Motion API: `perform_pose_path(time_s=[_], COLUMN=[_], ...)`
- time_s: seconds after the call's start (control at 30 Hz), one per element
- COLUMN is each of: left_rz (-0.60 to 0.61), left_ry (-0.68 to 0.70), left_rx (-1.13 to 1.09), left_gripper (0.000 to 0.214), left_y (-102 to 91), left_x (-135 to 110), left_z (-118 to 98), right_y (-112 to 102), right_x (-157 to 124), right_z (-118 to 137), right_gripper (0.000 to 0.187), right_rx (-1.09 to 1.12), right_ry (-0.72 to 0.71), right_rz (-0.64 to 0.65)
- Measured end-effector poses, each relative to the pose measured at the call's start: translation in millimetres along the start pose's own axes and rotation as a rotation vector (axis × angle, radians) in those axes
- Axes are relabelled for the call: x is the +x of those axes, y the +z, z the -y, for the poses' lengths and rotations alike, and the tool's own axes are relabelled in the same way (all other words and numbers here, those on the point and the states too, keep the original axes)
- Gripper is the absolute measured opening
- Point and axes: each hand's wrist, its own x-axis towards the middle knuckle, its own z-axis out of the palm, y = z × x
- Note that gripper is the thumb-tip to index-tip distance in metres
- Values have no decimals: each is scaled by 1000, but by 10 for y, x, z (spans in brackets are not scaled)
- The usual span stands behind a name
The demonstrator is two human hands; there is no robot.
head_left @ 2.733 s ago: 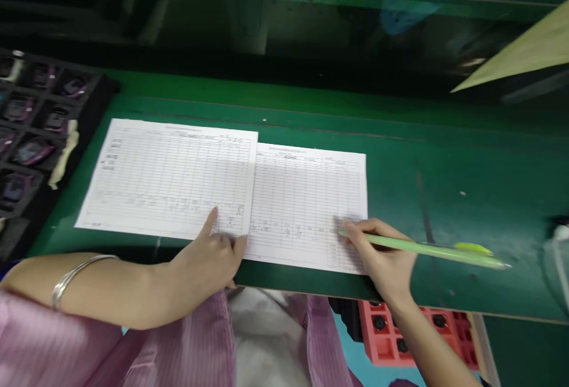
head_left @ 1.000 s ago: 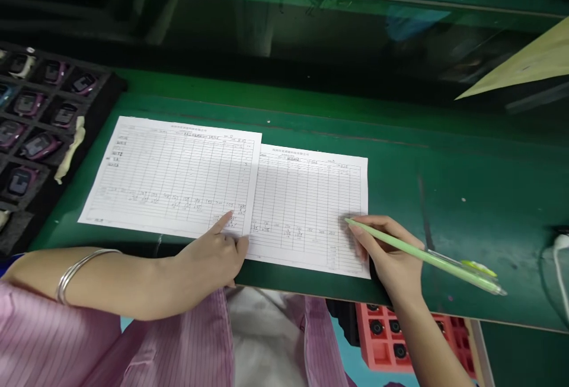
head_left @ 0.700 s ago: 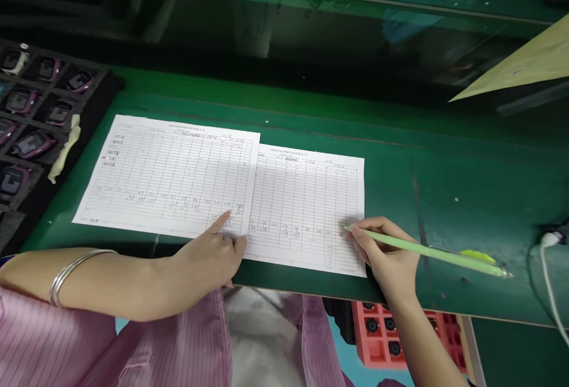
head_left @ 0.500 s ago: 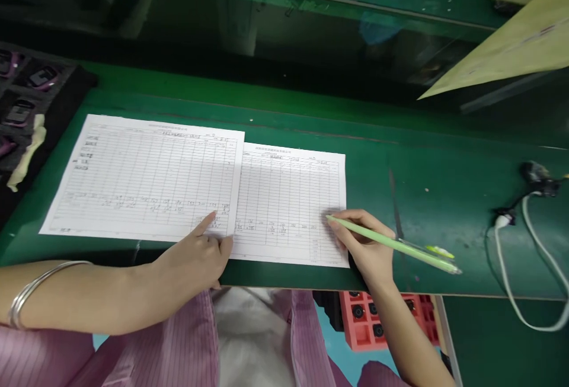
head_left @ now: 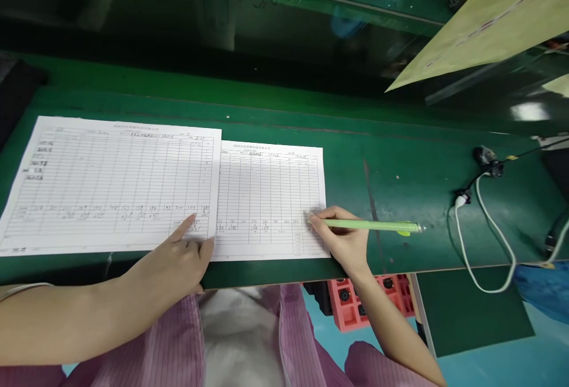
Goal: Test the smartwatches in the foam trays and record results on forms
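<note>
Two printed record sheets with ruled tables lie side by side on the green bench; the left sheet [head_left: 111, 179] overlaps the right sheet [head_left: 271, 191]. My left hand [head_left: 178, 259] rests at the left sheet's lower right corner, index finger stretched onto the bottom handwritten row, the other fingers curled under. My right hand [head_left: 342, 239] is closed round a light green pen [head_left: 368, 225], its tip touching the right sheet near its right edge.
The green bench [head_left: 400, 185] runs left to right with a raised dark shelf behind. A white cable with a plug [head_left: 484, 221] lies at the right. A yellowish board [head_left: 480, 25] leans at top right. A red tray [head_left: 360, 304] sits under the bench edge.
The view has swung right: the black tray of parts at the left has left the picture and the cable has come in. The pen now lies flatter. Both hands stay on the sheets.
</note>
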Motion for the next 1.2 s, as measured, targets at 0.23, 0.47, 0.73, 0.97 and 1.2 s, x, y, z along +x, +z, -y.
perform_pose_path(time_s=[0.23, 0.47, 0.73, 0.97, 1.2], left_rz=[-11, -6, -42, -107, -117], left_ry=[5, -3, -2, 13, 16], left_rx=[8, 21, -19, -34, 7], left_gripper=[58, 58, 66, 56, 64], left_y=[-1, -11, 11, 73, 110], left_x=[-2, -4, 8, 18, 15], left_z=[-1, -10, 14, 47, 51], right_y=[-3, -4, -5, -2, 2], right_x=[2, 4, 7, 28, 33], right_z=[6, 12, -22, -35, -87], right_gripper=[22, 22, 23, 22, 23], right_rx=[-7, -2, 3, -34, 213], right_ry=[-34, -37, -71, -80, 64], right_rz=[22, -2, -19, -37, -185])
